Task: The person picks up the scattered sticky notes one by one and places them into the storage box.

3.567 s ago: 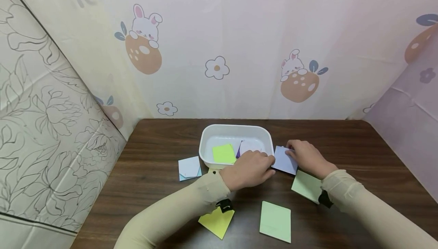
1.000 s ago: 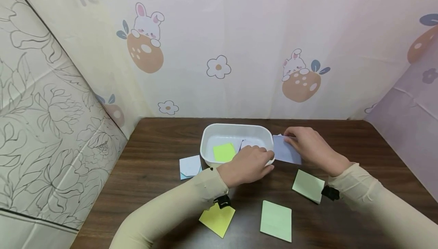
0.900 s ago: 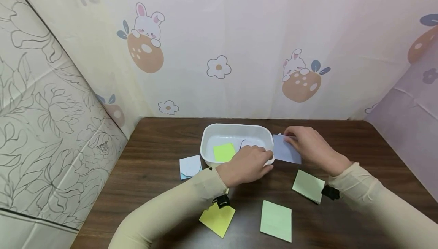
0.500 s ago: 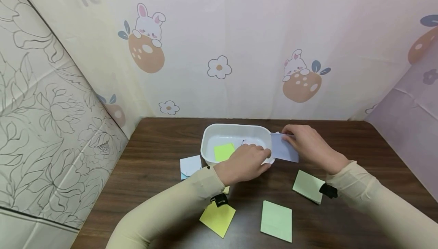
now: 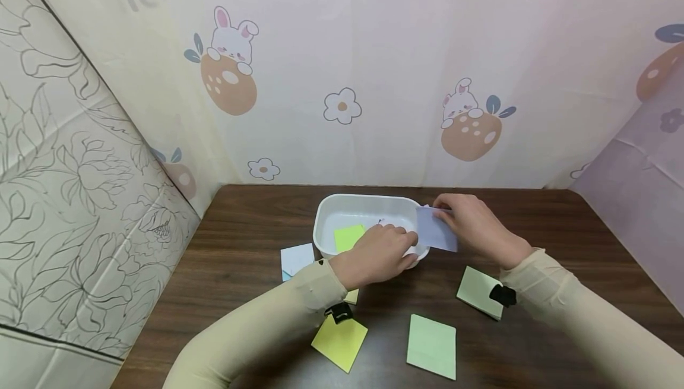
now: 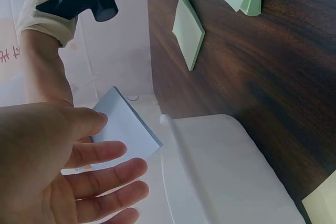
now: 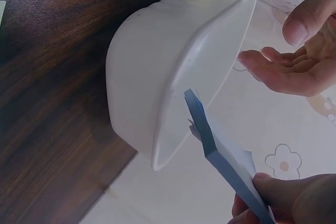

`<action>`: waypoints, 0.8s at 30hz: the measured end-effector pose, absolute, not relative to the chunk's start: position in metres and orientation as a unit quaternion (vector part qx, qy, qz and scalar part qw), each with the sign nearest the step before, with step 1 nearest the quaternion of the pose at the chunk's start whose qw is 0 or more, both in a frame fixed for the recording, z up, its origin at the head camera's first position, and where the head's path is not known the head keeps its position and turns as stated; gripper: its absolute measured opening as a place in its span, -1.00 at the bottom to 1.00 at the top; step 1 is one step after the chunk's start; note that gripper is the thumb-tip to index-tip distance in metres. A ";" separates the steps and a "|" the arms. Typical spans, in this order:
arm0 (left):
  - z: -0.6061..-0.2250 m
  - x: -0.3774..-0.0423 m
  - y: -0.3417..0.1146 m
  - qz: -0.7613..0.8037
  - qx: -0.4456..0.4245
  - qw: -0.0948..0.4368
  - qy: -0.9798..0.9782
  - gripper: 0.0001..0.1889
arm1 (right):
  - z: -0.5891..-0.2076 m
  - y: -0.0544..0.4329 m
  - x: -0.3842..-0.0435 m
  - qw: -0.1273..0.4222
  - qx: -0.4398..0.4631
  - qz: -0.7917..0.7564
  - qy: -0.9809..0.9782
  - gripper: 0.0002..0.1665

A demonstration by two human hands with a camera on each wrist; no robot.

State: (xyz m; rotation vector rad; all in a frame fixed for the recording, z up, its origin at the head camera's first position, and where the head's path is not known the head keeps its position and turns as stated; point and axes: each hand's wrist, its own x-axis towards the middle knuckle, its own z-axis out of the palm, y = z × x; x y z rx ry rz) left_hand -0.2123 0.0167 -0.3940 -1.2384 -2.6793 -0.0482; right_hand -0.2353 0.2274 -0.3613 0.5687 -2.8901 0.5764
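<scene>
1. Filling the upper half of the frame, a pale patterned sheet hangs behind everything, printed with rabbits, orange fruit and flowers.
2. The dark wood-grain bench spreads across the lower half.
3. A white box sits on it near the centre of the frame, toward the back edge.
4. The left hand lies in front of the box's near right corner in the head view. Its grip holds nothing: in the wrist views, the fingers reach out loosely, thumb apart.
5. The right hand is right of the box, its grip narrow, pinching a lavender pad between thumb and fingers.
6. That pad (it looks bluer in the wrist views) is held tilted at the box's right end, overlapping the rim in the head view; whether they touch, I cannot tell.
7. A light-green pad lies at lower centre, a paler green pad right of it and higher, and a yellow pad to its left.
8. White and blue papers lie just left of the box, partly behind the left sleeve.
9. A lime note lies inside the box, on its left side.
</scene>
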 end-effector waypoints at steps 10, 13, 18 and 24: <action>-0.392 -0.214 0.012 -0.014 -0.406 0.085 -0.910 -0.75 | -0.365 0.224 -0.242 0.064 0.191 0.200 -0.959 -0.85; -0.391 -0.215 0.010 -0.018 -0.403 0.079 -0.911 -0.75 | -0.366 0.222 -0.243 0.070 0.194 0.200 -0.958 -0.85; -0.391 -0.216 0.008 -0.021 -0.406 0.072 -0.911 -0.73 | -0.367 0.218 -0.244 0.071 0.193 0.202 -0.958 -0.86; -0.396 -0.218 0.004 -0.013 -0.403 0.088 -0.911 -0.76 | -0.369 0.213 -0.248 0.073 0.198 0.207 -0.955 -0.88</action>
